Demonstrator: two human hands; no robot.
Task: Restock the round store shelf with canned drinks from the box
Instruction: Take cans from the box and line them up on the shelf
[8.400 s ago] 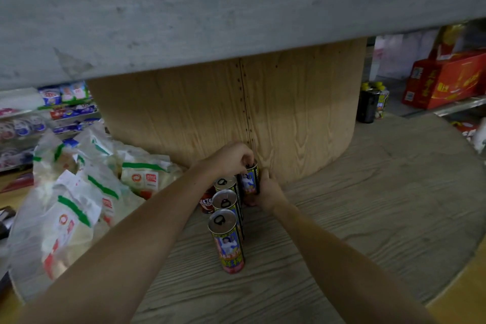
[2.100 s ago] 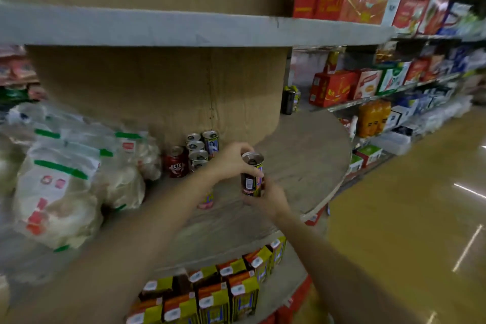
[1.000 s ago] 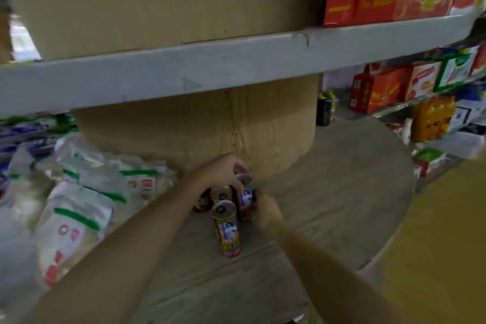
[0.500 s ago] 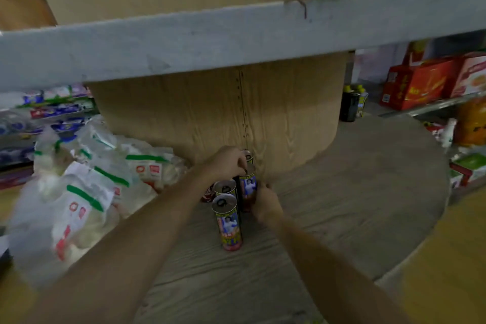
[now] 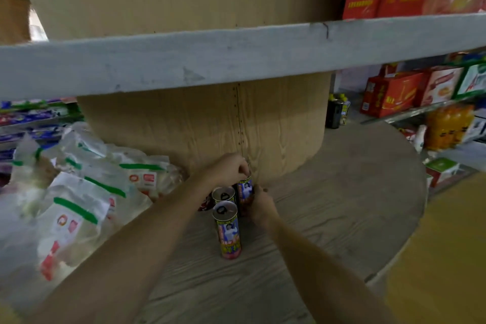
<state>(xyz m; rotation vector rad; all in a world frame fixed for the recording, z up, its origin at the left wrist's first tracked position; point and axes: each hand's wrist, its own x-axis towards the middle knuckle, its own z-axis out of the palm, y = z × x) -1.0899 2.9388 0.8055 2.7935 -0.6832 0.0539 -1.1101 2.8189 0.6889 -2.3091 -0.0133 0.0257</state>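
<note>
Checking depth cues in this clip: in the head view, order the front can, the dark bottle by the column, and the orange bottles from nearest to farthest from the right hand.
1. Front can, just left of the right hand.
2. Dark bottle, back right beside the column.
3. Orange bottles, far right on another shelf.

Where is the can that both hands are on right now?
In the head view the held can stands mid-frame on the round shelf, against the wooden centre column, just right of the two-can row.
</note>
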